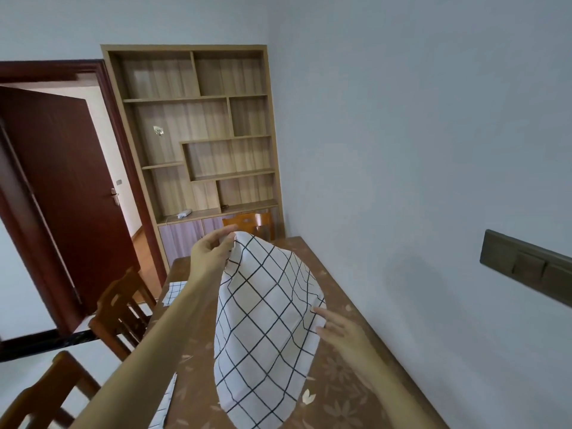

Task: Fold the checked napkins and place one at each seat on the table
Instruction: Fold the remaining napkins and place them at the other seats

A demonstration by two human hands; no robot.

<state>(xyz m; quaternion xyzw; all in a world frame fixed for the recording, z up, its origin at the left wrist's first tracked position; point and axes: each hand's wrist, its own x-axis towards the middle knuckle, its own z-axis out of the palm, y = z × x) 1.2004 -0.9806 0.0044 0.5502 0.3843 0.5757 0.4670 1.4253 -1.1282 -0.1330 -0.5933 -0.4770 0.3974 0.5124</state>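
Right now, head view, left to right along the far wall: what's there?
Open dark red door → wooden shelf unit → chair behind the table's far end → bare pale wall → dark switch panel.

Home dining room, table (pixel 340 305), chairs (pixel 120 317), shelving (pixel 198 131)

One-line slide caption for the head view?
Left hand pinches a checked napkin aloft over the table; right hand touches its edge.

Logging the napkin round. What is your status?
Left hand pinching raised checked napkin by its corner. Right hand open at its edge. Two more napkins along table left edge. Nothing blocking.
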